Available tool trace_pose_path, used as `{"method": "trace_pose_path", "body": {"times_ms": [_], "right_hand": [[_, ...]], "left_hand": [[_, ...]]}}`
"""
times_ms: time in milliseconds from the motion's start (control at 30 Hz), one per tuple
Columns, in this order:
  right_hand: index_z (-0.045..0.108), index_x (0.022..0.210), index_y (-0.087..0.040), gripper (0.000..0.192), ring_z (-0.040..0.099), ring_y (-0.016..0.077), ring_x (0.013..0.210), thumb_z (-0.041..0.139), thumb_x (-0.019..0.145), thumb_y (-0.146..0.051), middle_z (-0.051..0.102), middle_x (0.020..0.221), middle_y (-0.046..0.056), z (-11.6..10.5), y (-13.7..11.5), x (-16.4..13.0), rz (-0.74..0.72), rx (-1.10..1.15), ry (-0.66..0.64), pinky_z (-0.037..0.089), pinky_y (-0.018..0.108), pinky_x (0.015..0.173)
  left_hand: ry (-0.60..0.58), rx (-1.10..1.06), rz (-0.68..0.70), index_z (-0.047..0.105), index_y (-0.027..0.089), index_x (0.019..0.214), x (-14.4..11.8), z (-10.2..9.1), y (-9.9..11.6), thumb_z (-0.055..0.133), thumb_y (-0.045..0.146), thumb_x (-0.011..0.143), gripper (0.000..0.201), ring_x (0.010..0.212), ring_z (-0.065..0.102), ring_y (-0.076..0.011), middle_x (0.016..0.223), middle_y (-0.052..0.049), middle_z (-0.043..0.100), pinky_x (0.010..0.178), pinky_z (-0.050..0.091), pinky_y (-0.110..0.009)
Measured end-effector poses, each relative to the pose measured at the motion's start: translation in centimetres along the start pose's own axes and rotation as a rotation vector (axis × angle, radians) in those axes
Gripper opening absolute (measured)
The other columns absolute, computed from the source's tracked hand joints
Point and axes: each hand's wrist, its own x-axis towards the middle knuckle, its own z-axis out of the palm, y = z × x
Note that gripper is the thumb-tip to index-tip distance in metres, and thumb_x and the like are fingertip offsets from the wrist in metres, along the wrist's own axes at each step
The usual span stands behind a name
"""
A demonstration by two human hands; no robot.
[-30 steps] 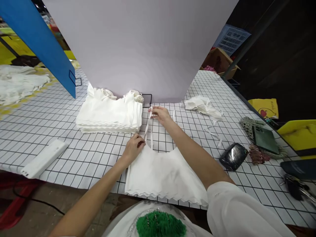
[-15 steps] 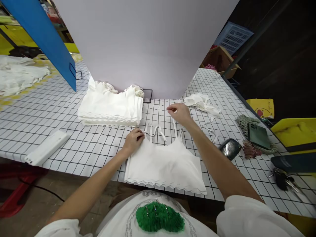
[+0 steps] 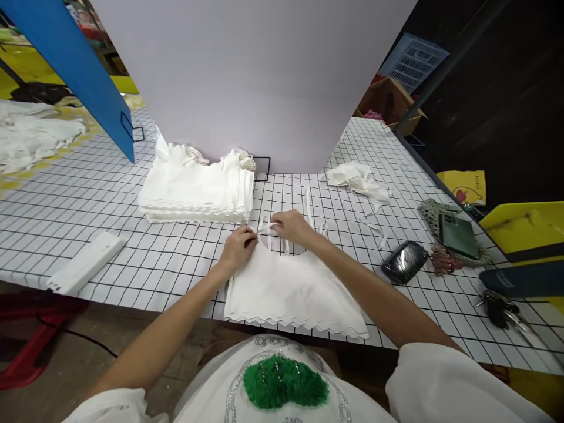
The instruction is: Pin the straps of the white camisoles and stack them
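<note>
A white strappy crop top [image 3: 295, 291] with a wavy hem lies flat at the table's front edge, hem toward me. At its upper left corner my left hand [image 3: 238, 251] is closed, pinching the base of a thin white strap [image 3: 265, 227]. My right hand [image 3: 291, 227] is closed too, its fingertips pinching that strap a short way to the right. Another strap [image 3: 308, 202] stretches up the table from the top's right side. Beyond my left hand rests a stack of folded white tops [image 3: 198, 191] with wavy hems.
A grey-white panel [image 3: 255, 88] stands behind the stack, a blue panel [image 3: 83, 76] to the left. On the checked tablecloth [image 3: 171, 258] lie a white power strip-like bar [image 3: 86, 262], crumpled white fabric [image 3: 359, 181], a black shiny packet [image 3: 405, 262], a phone [image 3: 458, 235] and keys [image 3: 502, 311].
My right hand has come down and left from the right strap to the left strap, which it now pinches. The right strap lies on the table. My left hand has stayed in place.
</note>
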Motion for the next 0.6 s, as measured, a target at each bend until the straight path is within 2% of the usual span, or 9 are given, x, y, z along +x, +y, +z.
{"method": "trace_pose_path", "body": {"times_ms": [133,200,233,333,400,467,533,600], "right_hand": [[0.069,0.069,-0.018,0.02,0.053,0.013,0.064,0.074,0.081,-0.033,0.062,0.066,-0.001,-4.3,2.3,-2.2,0.012,0.224,-0.077,0.04,0.027,0.062],[0.07,0.068,-0.019,0.023,0.051,0.0121,0.06,0.074,0.08,-0.038,0.06,0.063,-0.001,-5.2,2.4,-3.4,-0.007,0.359,-0.106,0.039,0.026,0.058],[0.07,0.069,-0.018,0.023,0.051,0.0117,0.059,0.072,0.082,-0.037,0.061,0.062,-0.001,-5.3,2.2,-4.0,-0.021,0.373,-0.08,0.04,0.026,0.058],[0.069,0.069,-0.017,0.023,0.051,0.0111,0.058,0.063,0.089,-0.027,0.065,0.064,0.0,-3.8,0.5,-5.9,-0.12,0.176,0.134,0.047,0.032,0.072],[0.068,0.069,-0.016,0.03,0.053,0.0119,0.058,0.054,0.095,-0.02,0.067,0.065,0.003,-2.1,-1.0,-7.4,-0.228,-0.029,0.22,0.048,0.037,0.08],[0.07,0.075,-0.014,0.034,0.056,0.0142,0.061,0.047,0.099,-0.019,0.07,0.071,0.007,-0.7,-2.1,-9.0,-0.334,-0.108,0.209,0.049,0.036,0.075],[0.072,0.086,-0.014,0.03,0.061,0.016,0.066,0.049,0.1,-0.027,0.073,0.083,0.011,0.2,-2.5,-10.2,-0.392,0.006,0.189,0.051,0.032,0.066],[0.074,0.092,-0.016,0.027,0.063,0.0156,0.068,0.054,0.098,-0.035,0.074,0.088,0.01,0.3,-2.2,-10.5,-0.326,0.224,0.219,0.052,0.029,0.061]], "left_hand": [[-0.001,-0.034,-0.033,0.073,0.019,0.08,0.3,-0.3,0.4,0.062,0.016,0.085,0.012,0.084,0.064,-0.0216,0.09,-0.006,0.067,0.082,0.054,-0.038],[0.008,-0.059,-0.047,0.073,0.019,0.08,0.1,-0.7,1.1,0.061,0.018,0.086,0.013,0.087,0.063,-0.0229,0.093,-0.007,0.066,0.084,0.054,-0.04],[0.015,-0.077,-0.054,0.073,0.019,0.08,-0.1,-0.9,1.7,0.061,0.02,0.087,0.014,0.09,0.063,-0.0235,0.095,-0.008,0.066,0.085,0.054,-0.041],[-0.028,-0.204,-0.107,0.074,0.018,0.085,-1.3,-1.2,4.2,0.059,0.034,0.093,0.023,0.089,0.065,-0.0227,0.096,-0.009,0.069,0.082,0.057,-0.04],[-0.16,-0.51,-0.288,0.074,0.015,0.091,-2.2,-1.0,6.2,0.055,0.045,0.096,0.037,0.083,0.068,-0.021,0.092,-0.011,0.071,0.078,0.059,-0.038],[-0.282,-0.887,-0.536,0.074,0.012,0.094,-2.7,-0.6,7.7,0.055,0.049,0.097,0.042,0.079,0.07,-0.0195,0.089,-0.012,0.073,0.078,0.061,-0.037],[-0.302,-1.117,-0.713,0.074,0.01,0.094,-2.7,-0.4,8.7,0.063,0.044,0.094,0.036,0.077,0.07,-0.0179,0.089,-0.012,0.074,0.079,0.061,-0.036],[-0.287,-1.209,-0.783,0.074,0.01,0.094,-2.5,-0.6,9.1,0.067,0.038,0.093,0.028,0.083,0.071,-0.019,0.096,-0.013,0.074,0.081,0.062,-0.036]]}}
